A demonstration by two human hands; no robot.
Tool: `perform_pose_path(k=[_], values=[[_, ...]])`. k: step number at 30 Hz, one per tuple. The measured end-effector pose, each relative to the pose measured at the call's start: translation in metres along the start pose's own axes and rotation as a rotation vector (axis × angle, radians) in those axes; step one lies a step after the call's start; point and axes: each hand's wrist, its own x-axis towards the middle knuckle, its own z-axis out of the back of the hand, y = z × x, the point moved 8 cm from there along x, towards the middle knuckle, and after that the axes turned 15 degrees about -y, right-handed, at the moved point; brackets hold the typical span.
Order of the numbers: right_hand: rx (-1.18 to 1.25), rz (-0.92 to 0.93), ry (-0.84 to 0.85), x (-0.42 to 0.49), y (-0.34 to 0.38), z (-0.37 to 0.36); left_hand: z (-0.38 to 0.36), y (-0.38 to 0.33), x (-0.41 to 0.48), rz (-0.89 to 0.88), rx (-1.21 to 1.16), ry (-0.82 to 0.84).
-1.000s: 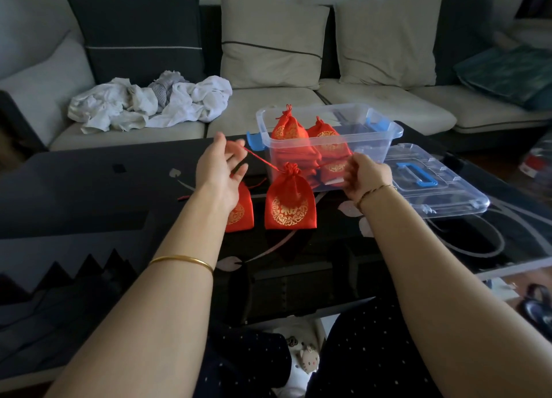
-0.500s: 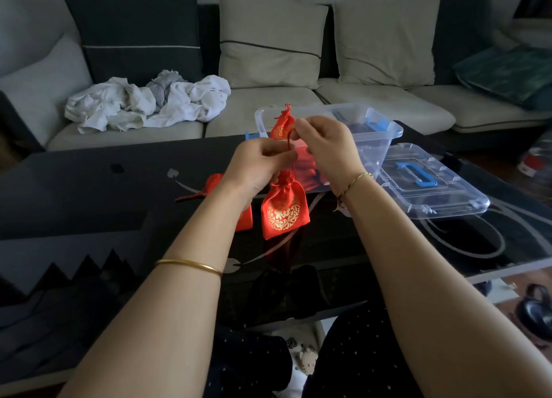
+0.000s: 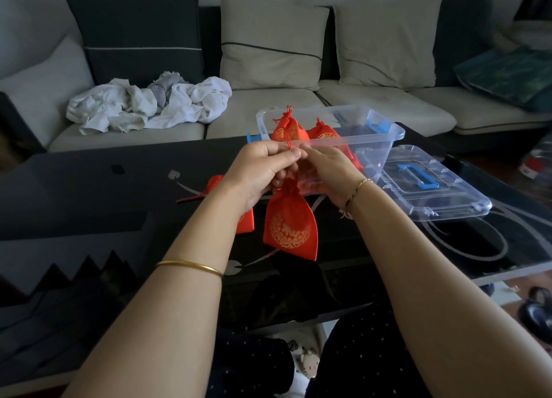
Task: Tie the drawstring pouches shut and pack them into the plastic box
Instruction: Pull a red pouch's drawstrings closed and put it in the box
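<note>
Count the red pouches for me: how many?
4: a hanging pouch held by the left hand and right hand, a flat pouch on the table behind the left wrist, two upright pouches in the box. More may hide behind the hands.

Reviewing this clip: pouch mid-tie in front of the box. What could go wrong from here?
1. The left hand and right hand pinch the drawstring while the red pouch hangs below; a slip might loosen the neck or drop it.
2. The second pouch lies partly behind the left forearm and could get swept aside.
3. The plastic box sits close behind the hands; a hard pull may knock it.
</note>
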Motion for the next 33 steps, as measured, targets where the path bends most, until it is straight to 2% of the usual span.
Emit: perform_pose_path(k=[3, 6, 8, 11, 13, 16, 19, 21, 23, 25, 30, 33], values=[[0.075, -0.016, 0.034, -0.001, -0.001, -0.003, -0.001, 0.002, -0.002, 0.044, -0.024, 0.017], [0.043, 0.033, 0.038, -0.002, 0.002, -0.002, -0.001, 0.003, -0.002, 0.058, -0.029, 0.03], [0.061, 0.067, -0.047, 0.002, 0.005, 0.006, 0.001, 0.003, -0.002, 0.057, -0.043, 0.02], [0.206, 0.0, -0.142, 0.007, 0.004, 0.02, 0.006, 0.007, -0.001, 0.125, -0.133, -0.008], [0.236, -0.044, -0.078, 0.006, 0.001, 0.018, 0.01, 0.012, 0.0, 0.176, -0.163, -0.057], [0.136, -0.147, 0.04, -0.001, -0.009, 0.012, 0.016, 0.014, 0.002, 0.171, -0.153, -0.131], [-0.166, -0.213, 0.135, -0.009, -0.023, 0.01, 0.017, 0.011, 0.002, 0.122, -0.103, -0.122], [-0.295, -0.164, 0.075, -0.005, -0.024, 0.015, 0.015, 0.008, 0.001, 0.071, -0.019, -0.094], [-0.249, -0.043, -0.033, 0.002, -0.014, 0.018, 0.01, 0.004, -0.001, 0.006, 0.071, -0.051], [-0.11, 0.009, -0.041, 0.005, -0.007, 0.014, 0.005, -0.001, -0.003, -0.079, 0.149, -0.015], [0.106, -0.126, 0.089, 0.0, -0.016, -0.001, 0.004, -0.017, -0.005, -0.344, 0.348, -0.096], [0.156, -0.127, 0.146, -0.003, -0.016, -0.005, 0.003, -0.023, -0.01, -0.485, 0.469, -0.145]])
